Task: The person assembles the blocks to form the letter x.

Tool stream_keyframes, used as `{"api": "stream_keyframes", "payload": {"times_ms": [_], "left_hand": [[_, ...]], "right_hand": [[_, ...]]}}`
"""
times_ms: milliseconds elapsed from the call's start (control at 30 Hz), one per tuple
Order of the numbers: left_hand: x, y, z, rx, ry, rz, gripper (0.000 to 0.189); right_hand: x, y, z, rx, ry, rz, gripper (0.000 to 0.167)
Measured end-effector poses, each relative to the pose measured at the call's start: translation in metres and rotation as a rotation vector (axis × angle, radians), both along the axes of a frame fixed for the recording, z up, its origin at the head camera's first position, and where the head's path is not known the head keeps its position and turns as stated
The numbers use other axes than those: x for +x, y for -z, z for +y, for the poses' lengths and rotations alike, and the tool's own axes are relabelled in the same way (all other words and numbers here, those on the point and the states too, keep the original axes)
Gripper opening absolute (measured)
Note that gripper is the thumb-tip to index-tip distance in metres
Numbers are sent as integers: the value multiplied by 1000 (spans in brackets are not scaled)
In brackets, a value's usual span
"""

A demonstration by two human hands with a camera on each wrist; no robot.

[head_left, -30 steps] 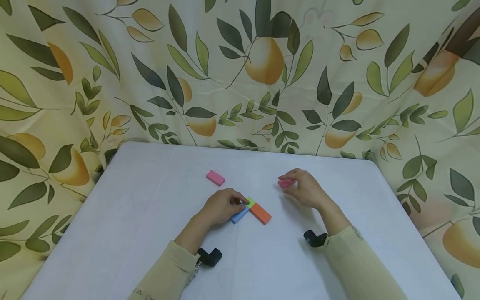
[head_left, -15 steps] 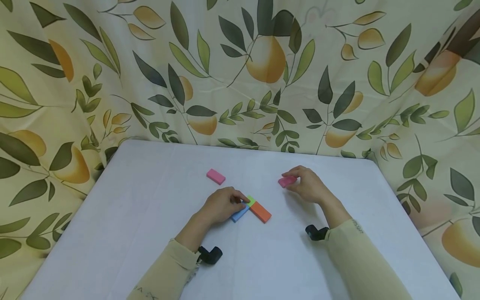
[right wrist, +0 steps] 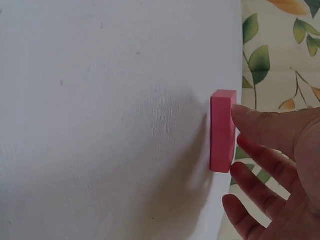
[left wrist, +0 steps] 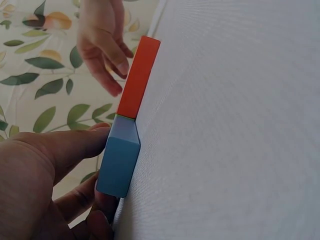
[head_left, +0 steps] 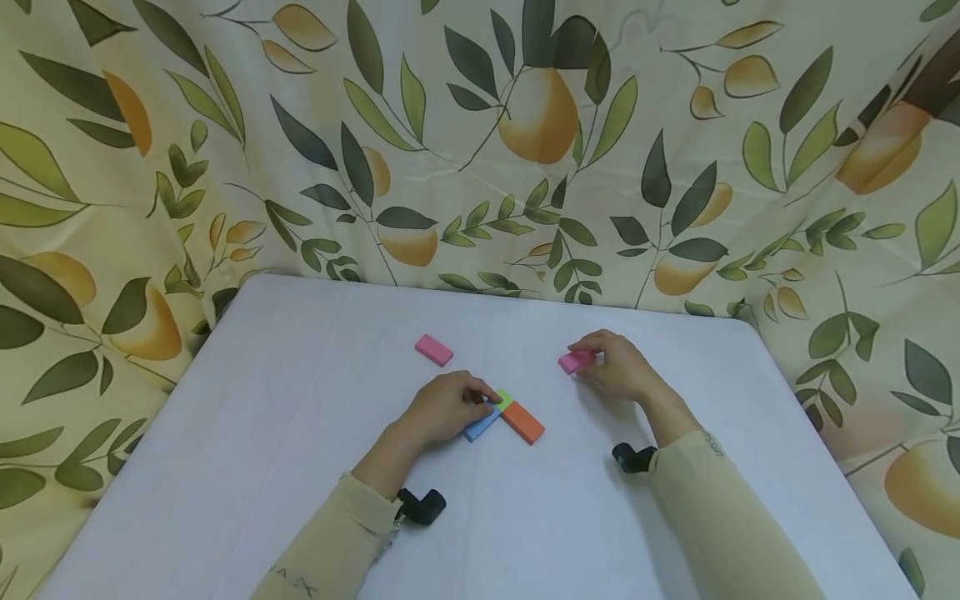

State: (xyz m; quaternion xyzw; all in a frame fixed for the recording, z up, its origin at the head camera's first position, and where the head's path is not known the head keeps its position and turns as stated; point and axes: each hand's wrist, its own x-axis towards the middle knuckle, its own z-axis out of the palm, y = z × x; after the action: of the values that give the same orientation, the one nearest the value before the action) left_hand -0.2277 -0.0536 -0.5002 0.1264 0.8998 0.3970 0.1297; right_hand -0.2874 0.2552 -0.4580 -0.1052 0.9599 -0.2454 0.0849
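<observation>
In the head view, my left hand (head_left: pixel 447 407) pinches a flat blue block (head_left: pixel 482 425) on the table. The left wrist view shows the thumb against the upper side of the blue block and curled fingers below it. A small green block (head_left: pixel 504 399) joins its far end, and an orange block (head_left: pixel 522 422) slants from there toward the right front. My right hand (head_left: pixel 618 367) is beside a pink block (head_left: pixel 577 361). In the right wrist view, the thumb lies at this pink block's (right wrist: pixel 222 135) edge, with the other fingers spread loosely around it.
Another pink block (head_left: pixel 434 350) lies behind my left hand. All blocks are on a white-covered table (head_left: pixel 300 467). A curtain (head_left: pixel 480 167) with fruit and leaf print hangs along the back and sides. Small black cameras (head_left: pixel 422 507) sit at both wrists.
The right fingers have drawn slightly back to the right, so more of the pink block shows. The left hand keeps its place on the blue block. The head view has tilted slightly.
</observation>
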Motion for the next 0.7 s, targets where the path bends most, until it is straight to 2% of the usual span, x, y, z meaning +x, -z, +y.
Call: {"api": "stream_keyframes", "payload": {"times_ms": [200,700], "left_hand": [[0,0,0,1,3,1,16],[1,0,0,11,-2,-8,15]], "right_hand": [[-3,4,2,8,-9,18,39],[-14,19,15,13,-91,75,37]]}}
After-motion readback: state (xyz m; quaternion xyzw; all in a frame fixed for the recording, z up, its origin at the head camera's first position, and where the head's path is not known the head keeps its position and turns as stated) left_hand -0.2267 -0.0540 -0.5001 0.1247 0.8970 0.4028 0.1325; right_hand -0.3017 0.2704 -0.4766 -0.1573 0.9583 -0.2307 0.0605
